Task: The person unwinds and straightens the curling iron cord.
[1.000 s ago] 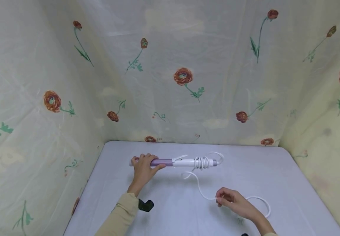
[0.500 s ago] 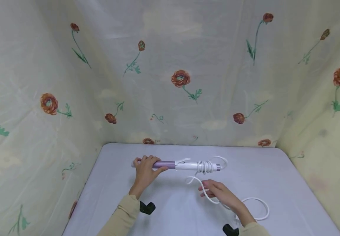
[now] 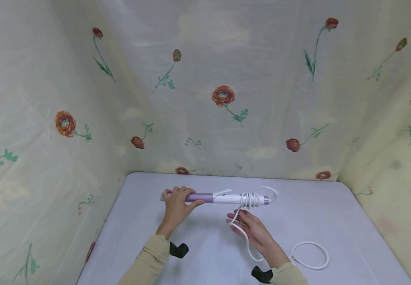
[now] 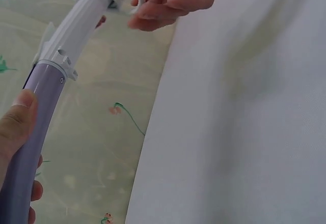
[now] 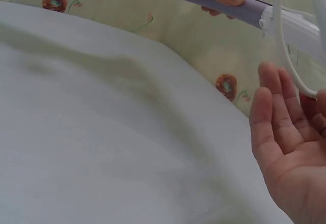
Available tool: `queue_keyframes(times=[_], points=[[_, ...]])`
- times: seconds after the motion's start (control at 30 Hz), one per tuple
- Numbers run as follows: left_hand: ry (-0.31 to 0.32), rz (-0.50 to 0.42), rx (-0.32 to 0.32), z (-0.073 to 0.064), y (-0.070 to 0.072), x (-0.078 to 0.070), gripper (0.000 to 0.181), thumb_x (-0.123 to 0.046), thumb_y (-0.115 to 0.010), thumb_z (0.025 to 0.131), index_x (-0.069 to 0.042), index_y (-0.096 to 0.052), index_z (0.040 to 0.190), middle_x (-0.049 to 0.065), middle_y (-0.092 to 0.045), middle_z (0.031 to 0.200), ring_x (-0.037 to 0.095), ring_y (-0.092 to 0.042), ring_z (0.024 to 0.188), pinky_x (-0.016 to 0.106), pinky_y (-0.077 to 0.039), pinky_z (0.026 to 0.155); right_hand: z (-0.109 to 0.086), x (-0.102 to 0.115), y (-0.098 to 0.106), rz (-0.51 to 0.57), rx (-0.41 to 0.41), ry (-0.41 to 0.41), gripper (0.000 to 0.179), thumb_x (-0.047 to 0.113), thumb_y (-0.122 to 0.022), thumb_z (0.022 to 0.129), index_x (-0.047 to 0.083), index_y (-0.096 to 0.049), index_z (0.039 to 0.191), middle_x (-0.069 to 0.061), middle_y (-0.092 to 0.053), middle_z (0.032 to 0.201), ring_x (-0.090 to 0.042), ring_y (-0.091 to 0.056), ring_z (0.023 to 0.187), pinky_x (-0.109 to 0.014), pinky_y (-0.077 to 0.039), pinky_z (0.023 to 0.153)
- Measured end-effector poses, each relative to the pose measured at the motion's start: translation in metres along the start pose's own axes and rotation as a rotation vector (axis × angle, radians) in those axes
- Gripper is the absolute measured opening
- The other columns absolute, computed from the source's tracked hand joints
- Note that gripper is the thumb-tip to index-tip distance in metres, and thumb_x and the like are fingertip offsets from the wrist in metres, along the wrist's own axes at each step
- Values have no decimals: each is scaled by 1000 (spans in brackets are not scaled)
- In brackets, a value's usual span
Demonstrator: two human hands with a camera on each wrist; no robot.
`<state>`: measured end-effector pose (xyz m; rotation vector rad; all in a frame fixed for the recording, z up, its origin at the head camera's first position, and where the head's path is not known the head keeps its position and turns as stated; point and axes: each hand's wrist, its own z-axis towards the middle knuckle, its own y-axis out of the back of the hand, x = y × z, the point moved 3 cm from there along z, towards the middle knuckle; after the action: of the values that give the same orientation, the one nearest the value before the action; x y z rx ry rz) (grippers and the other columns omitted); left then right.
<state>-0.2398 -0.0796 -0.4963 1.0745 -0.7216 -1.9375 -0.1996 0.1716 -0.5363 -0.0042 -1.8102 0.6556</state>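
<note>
A curling iron [image 3: 205, 198] with a purple barrel and a white handle is held level above the table. My left hand [image 3: 177, 206] grips its purple barrel, thumb along the near side; the left wrist view shows that thumb [image 4: 18, 119] on the barrel. White cord [image 3: 250, 200] is wound in several turns round the handle near its right end. Just below these turns, my right hand [image 3: 253, 231] pinches the running cord near thumb and index finger, the other fingers rather straight, as the right wrist view shows. Below the fingers, slack cord hangs in a loop.
A white-covered table [image 3: 205, 261] lies beneath both hands. A ring of loose cord [image 3: 309, 255] rests on it at the right. Flower-printed cloth [image 3: 205, 130] encloses the back and sides. Dark wrist mounts [image 3: 179, 250] sit below both wrists.
My right hand has moved left and up from the lower right, bringing cord close beneath the wound turns. My left hand keeps its grip on the curling iron nearly in place.
</note>
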Motion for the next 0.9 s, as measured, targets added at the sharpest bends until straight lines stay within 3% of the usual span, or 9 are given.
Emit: queue_keyframes(times=[0.13, 0.37, 0.67, 0.9], points=[[-15, 2, -16, 0, 2, -2, 45, -58, -70, 73, -19, -69, 98, -2, -66, 88, 17, -51, 84, 55, -21, 92, 1, -4, 3, 78, -1, -8, 23, 23, -34, 104, 16, -55, 99, 5, -64, 91, -7, -64, 87, -27, -52, 82], [-8, 6, -3, 0, 7, -3, 45, -57, -71, 73, -19, -69, 98, -2, -66, 88, 17, -51, 85, 55, -21, 93, 4, -12, 11, 119, 17, -25, 27, 23, -30, 105, 13, -53, 95, 6, -51, 80, -5, -52, 72, -22, -46, 71], [-11, -12, 15, -2, 9, -5, 45, -56, -72, 72, -19, -69, 98, -2, -66, 89, 17, -50, 86, 55, -22, 93, 3, -16, 22, -15, -12, -30, 23, 26, -30, 105, 13, -48, 97, 9, -38, 74, -1, -31, 60, -15, -31, 55], [-16, -13, 17, -1, 8, -5, 46, -57, -71, 73, -19, -69, 99, -2, -66, 90, 17, -50, 86, 56, -21, 94, 5, -6, 33, -167, -86, -40, 22, 27, -39, 103, 8, -49, 100, 8, -35, 71, 0, -28, 51, -15, -26, 47]])
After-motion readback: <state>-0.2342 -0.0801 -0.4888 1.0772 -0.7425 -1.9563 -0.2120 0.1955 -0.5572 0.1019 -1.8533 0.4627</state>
